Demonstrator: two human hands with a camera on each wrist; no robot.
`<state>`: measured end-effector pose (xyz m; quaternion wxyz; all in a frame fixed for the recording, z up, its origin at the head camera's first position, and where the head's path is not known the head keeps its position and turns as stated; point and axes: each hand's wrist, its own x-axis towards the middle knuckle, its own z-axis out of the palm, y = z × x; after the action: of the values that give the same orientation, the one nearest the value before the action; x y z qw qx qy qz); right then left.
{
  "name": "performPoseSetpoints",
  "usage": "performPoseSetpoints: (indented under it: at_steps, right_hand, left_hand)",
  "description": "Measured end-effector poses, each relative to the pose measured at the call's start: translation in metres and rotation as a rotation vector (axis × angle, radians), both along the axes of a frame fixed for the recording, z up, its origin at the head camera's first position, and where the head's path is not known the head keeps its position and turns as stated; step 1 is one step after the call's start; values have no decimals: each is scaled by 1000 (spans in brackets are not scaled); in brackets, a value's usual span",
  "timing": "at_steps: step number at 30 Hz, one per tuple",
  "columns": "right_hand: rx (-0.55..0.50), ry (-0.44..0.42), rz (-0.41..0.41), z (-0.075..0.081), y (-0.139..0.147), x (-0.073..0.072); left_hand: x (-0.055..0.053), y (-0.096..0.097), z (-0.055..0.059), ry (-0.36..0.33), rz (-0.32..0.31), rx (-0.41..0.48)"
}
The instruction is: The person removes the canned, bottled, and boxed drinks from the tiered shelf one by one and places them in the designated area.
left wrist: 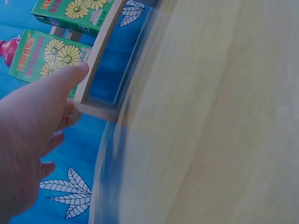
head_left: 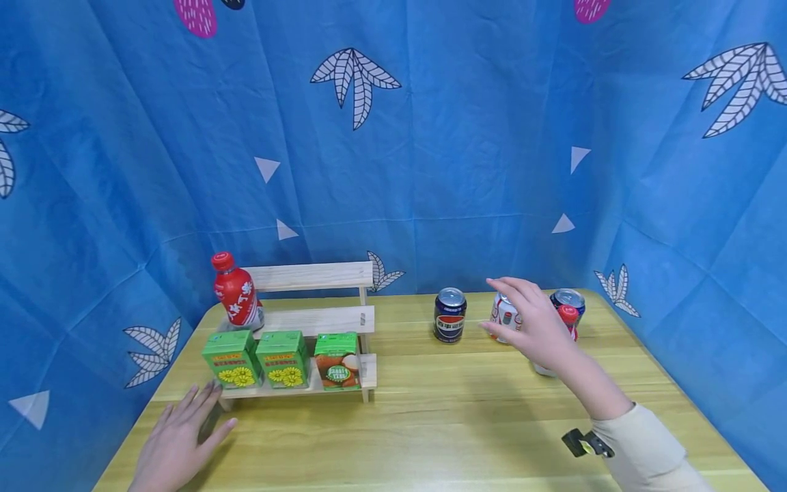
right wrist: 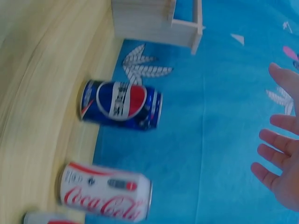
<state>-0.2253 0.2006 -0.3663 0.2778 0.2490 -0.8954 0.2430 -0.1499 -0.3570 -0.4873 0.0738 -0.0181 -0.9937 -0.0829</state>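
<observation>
My left hand (head_left: 181,437) is at the near left corner of a small tiered wooden rack (head_left: 320,320), fingers spread. In the left wrist view its thumb overlaps the rack's end by a green drink carton (left wrist: 51,56); whether it touches cannot be told. My right hand (head_left: 537,328) hovers with fingers apart and holds nothing. Behind it is a white Coca-Cola can (right wrist: 105,192), partly hidden in the head view. A blue Pepsi can (head_left: 450,316) stands left of that hand. On the rack's lowest tier are green cartons (head_left: 283,360) and a brown-and-green carton (head_left: 337,362).
A red bottle (head_left: 236,294) stands at the rack's left end. Right of my right hand are another blue can (head_left: 567,298) and a red-capped bottle (head_left: 569,316), partly covered. Blue curtain (head_left: 467,171) surrounds the wooden table (head_left: 381,444) at the back and sides.
</observation>
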Motion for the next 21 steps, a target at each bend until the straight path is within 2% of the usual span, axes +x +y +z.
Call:
performPoseSetpoints:
  at_steps: [4,21]
  right_hand:
    - [3,34,41,0,-16,-6]
    - [-37,-10,168,0,-100,-16]
  left_hand:
    - [-1,0,0,-11,2,-2]
    - [-1,0,0,-10,1,8]
